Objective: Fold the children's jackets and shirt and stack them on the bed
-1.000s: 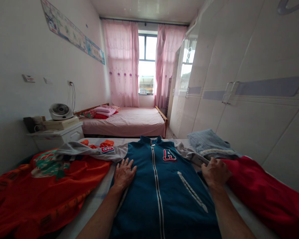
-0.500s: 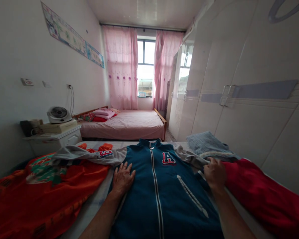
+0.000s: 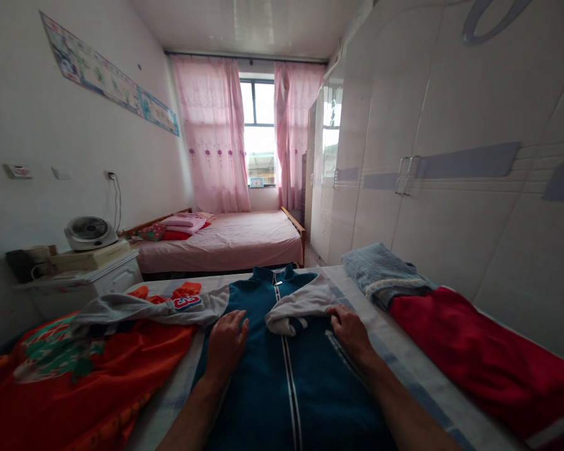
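Observation:
A teal zip jacket [image 3: 258,369] with grey sleeves lies front up on the table before me, its collar at the far end. Its right-hand grey sleeve [image 3: 305,297] is folded inward across the chest, hiding the letter patch. My right hand [image 3: 351,333] has its fingers curled on the folded edge of the jacket near that sleeve. My left hand [image 3: 226,343] rests on the left part of the jacket front, fingers extended. The other grey sleeve [image 3: 141,308] stretches out to the left over an orange garment [image 3: 141,357].
Right of the jacket lie a red garment [image 3: 470,351] and folded blue-grey cloth [image 3: 380,269] on the striped table cover [image 3: 404,376]. Beyond are a bed [image 3: 235,238], a fan [image 3: 91,232] on a white cabinet [image 3: 115,272], and a tall white wardrobe [image 3: 455,244] along the right.
My right hand has moved left, bringing the right-hand sleeve and jacket side inward over the front. My left hand stays on the jacket. The view has turned slightly right.

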`<action>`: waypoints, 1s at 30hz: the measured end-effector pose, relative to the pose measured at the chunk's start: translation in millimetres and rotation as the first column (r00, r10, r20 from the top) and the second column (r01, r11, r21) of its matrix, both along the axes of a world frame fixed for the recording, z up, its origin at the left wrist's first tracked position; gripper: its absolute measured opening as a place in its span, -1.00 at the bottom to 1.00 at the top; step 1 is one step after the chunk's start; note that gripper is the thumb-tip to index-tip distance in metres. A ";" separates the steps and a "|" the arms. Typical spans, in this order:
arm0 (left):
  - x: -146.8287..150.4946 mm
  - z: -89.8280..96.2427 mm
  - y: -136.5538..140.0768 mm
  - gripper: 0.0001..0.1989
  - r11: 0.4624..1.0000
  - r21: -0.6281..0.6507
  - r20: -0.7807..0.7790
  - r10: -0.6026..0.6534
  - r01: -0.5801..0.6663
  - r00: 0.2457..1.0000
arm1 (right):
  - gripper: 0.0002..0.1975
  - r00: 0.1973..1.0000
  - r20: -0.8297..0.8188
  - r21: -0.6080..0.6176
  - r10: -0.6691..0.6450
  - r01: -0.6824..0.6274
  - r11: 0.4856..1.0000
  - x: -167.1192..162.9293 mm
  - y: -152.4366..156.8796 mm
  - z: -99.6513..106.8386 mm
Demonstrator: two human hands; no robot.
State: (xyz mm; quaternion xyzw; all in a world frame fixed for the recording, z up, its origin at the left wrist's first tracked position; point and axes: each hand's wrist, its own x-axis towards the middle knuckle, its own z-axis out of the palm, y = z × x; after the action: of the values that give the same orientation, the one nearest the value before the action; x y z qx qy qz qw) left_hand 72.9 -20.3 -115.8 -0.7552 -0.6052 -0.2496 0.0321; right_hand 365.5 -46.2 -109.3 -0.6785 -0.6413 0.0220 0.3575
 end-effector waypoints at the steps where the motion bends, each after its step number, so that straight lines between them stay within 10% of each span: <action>1: 2.2 1.0 -1.0 -0.60 0.999 0.005 0.012 -0.038 0.038 0.999 | -0.73 1.000 0.009 -0.032 -0.001 0.001 0.999 3.7 2.9 -5.4; 8: 16.1 -3.9 -9.4 -0.57 0.977 -0.057 0.081 -0.201 0.205 0.976 | -0.73 0.993 0.113 -0.110 0.035 -0.023 0.994 1.6 4.9 -13.7; 22: 50.0 7.0 11.6 -0.62 0.959 -0.251 0.218 -0.077 0.133 0.973 | -0.46 0.976 0.171 -0.141 -0.135 0.160 0.977 2.9 12.1 -26.3; 30: 64.4 63.9 -5.8 -0.78 0.991 -0.002 0.270 -0.131 0.136 0.954 | -0.42 0.983 0.130 -0.124 -0.128 0.144 0.982 8.2 12.6 -27.5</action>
State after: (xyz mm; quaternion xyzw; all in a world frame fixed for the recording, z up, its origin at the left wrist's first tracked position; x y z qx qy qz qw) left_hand 137.3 -26.1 -51.9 -0.7538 -0.5541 -0.3452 -0.0749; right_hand 373.7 -33.6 -136.8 -0.7433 -0.6110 -0.0012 0.2725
